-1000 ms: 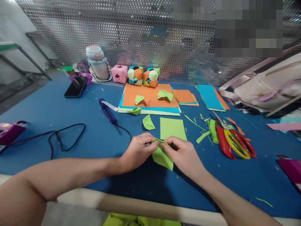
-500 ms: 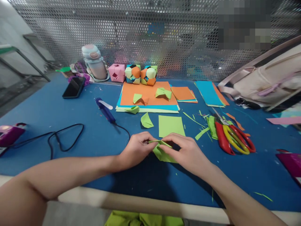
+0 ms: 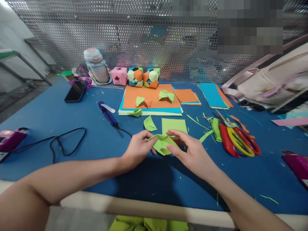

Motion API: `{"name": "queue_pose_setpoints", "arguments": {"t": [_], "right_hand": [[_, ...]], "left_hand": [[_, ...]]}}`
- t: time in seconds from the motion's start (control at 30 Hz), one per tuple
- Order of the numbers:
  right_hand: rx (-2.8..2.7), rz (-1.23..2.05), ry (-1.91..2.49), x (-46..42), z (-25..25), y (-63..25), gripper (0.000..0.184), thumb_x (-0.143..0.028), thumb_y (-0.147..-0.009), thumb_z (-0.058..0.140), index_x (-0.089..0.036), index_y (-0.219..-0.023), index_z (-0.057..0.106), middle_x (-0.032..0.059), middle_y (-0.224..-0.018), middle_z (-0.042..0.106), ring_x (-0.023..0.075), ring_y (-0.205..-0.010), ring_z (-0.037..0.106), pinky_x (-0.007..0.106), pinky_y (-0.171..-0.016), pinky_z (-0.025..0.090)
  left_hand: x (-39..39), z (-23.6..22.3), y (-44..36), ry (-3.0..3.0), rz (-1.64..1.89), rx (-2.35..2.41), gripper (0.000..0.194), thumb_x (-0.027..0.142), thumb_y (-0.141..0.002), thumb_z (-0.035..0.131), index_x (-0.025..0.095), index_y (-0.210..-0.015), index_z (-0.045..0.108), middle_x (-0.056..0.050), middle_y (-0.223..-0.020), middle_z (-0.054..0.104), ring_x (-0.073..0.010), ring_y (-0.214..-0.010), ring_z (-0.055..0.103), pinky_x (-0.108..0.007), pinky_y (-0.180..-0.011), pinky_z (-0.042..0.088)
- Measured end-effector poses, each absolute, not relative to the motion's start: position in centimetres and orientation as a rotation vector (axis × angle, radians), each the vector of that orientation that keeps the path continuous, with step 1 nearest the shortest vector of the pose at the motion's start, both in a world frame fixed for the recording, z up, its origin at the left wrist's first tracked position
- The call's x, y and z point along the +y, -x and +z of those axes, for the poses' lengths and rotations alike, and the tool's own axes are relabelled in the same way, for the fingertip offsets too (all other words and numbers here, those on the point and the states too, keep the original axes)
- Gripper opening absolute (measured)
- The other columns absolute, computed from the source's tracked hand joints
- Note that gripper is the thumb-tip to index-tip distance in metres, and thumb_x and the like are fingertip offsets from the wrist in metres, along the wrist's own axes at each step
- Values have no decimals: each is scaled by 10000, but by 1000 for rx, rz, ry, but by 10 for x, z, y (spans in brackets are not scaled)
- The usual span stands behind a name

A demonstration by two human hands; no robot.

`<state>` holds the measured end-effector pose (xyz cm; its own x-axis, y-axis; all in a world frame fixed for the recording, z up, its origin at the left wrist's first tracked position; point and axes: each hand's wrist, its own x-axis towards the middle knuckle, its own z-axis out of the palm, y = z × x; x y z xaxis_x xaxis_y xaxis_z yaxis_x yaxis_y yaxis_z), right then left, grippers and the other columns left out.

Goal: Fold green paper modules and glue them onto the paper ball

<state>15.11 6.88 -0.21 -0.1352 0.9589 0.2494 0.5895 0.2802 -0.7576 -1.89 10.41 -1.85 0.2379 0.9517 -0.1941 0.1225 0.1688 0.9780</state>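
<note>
Between my hands, above the table's near part, is a creased sheet of light green paper (image 3: 162,146). My left hand (image 3: 138,148) pinches its left edge between thumb and fingers. At its right edge, my right hand (image 3: 186,149) curls round it, thumb in front and fingers behind. Just beyond the hands lies a flat green paper square (image 3: 174,124). A folded green piece (image 3: 150,123) rests to its left. More folded green pieces, one of them (image 3: 166,96), sit on or beside the orange paper stack (image 3: 154,89).
Red and yellow scissors (image 3: 238,139) lie at right among green paper scraps. Two multicoloured paper cubes (image 3: 135,77) and a pink one (image 3: 119,76) stand at the back near a bottle (image 3: 97,67). A blue-handled tool (image 3: 108,115), a phone (image 3: 76,91) and a black cable (image 3: 69,132) are at left.
The green paper has been raised and turned, so its creased face now shows more openly. My right hand's fingers have spread a little, and the left hand has shifted slightly.
</note>
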Motion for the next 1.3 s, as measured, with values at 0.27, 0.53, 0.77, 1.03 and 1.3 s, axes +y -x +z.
{"name": "queue_pose_setpoints", "arguments": {"t": [0.27,0.53,0.77,1.03,1.3], "right_hand": [[-1637,668,1505,69,-16,-136,437,-223,-748,564,-196,-1176,484,84,-987,641,183,-701,640,338,-638,535],[-1680,577,1422,67,-18,-137,418,-194,-791,518,-202,-1206,473,15,-804,612,138,-668,592,260,-616,502],[-1600,638,1390,67,-25,-131,315,-297,-784,597,-188,-1057,484,41,-848,604,149,-690,581,286,-634,501],[-1758,407,1296,71,-22,-131,81,-154,-841,476,-205,-779,486,-5,-705,506,117,-606,488,241,-572,414],[-1770,382,1238,71,-21,-130,35,-160,-847,520,-189,-867,514,18,-759,523,134,-676,506,259,-621,440]], "left_hand": [[105,-26,16,-1096,942,1046,197,205,-641,614,174,-694,426,47,-686,548,-62,-582,511,-181,-545,409],[103,-15,17,-1138,649,818,207,236,-683,588,146,-869,568,-14,-790,626,-140,-691,608,-297,-708,511],[104,-22,18,-1175,793,906,221,243,-690,625,146,-884,586,-8,-819,647,-149,-795,601,-270,-752,479],[103,-21,15,-988,740,828,227,320,-675,654,154,-813,585,17,-718,595,-111,-649,561,-249,-658,480],[103,-24,20,-1289,681,958,265,386,-753,582,128,-776,640,-4,-713,588,-118,-674,499,-223,-636,406]]}}
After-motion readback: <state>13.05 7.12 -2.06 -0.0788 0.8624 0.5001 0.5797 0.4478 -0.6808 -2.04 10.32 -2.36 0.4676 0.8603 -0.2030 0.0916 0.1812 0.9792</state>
